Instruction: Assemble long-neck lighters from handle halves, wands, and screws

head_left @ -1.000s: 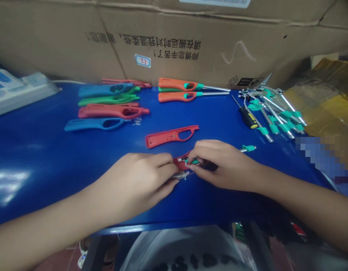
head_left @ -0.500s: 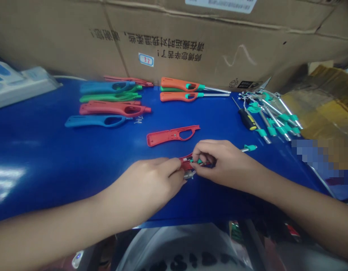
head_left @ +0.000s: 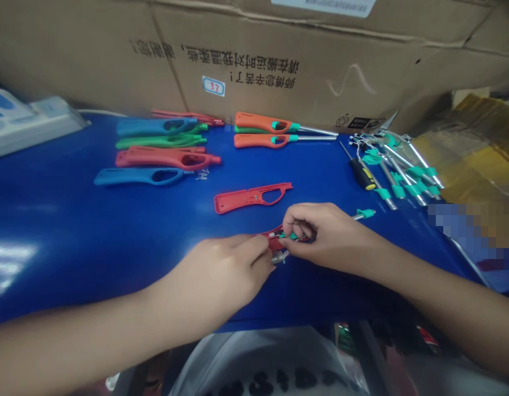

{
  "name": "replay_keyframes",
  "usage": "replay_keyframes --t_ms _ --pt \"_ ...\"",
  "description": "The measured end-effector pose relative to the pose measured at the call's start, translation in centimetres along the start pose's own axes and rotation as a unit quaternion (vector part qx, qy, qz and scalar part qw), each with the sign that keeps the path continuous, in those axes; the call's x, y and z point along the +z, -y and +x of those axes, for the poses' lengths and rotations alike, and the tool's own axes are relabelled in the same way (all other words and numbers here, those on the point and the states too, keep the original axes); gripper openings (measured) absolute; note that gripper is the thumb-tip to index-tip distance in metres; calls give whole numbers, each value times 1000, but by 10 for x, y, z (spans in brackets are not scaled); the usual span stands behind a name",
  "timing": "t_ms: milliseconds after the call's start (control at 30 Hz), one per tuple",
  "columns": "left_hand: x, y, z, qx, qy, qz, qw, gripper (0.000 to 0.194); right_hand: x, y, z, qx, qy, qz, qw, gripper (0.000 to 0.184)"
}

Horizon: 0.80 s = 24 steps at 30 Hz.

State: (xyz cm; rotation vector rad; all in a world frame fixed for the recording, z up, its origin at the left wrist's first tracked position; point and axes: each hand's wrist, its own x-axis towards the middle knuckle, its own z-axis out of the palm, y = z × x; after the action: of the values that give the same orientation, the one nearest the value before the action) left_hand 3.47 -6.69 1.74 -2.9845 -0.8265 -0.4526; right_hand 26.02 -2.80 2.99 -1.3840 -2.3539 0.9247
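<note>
My left hand (head_left: 233, 269) is closed on the left end of a red lighter shell half (head_left: 275, 242), low over the blue table. A small clear part (head_left: 280, 257) shows by its fingertips. My right hand (head_left: 320, 231) pinches at the green trigger piece (head_left: 291, 236) lying in that shell, its fingers hiding much of it. Beyond the right hand, a metal tube with a green cap (head_left: 365, 214) sticks out to the right. The other red shell half (head_left: 253, 198) lies with its inside up just behind the hands.
At the back left lie several coloured lighter handles (head_left: 167, 159); two orange lighters (head_left: 260, 141) lie right of them. A screwdriver (head_left: 361, 174) sits beside a pile of metal tubes with green parts (head_left: 397, 190). A cardboard box (head_left: 114, 77) stands behind, a power strip (head_left: 35, 124) at left.
My left hand has shifted very slightly, showing a little more of the red shell and the clear part. The right hand stays nearly in place at the green piece.
</note>
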Motion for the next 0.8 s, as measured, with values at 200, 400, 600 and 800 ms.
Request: replay_keyframes --t_ms 200,400,600,800 --pt "3 -4 0 -1 -2 -11 1000 20 0 2 -1 8 -2 -23 1000 10" --pt "1 -5 2 -5 -11 -2 1000 24 -2 0 -1 -12 3 -27 1000 13" --pt "-2 -6 4 -29 -11 -19 999 29 -3 0 -1 7 14 -1 1000 9" --pt "2 -7 3 -2 -36 -5 999 27 -2 3 -1 40 14 -24 999 8"
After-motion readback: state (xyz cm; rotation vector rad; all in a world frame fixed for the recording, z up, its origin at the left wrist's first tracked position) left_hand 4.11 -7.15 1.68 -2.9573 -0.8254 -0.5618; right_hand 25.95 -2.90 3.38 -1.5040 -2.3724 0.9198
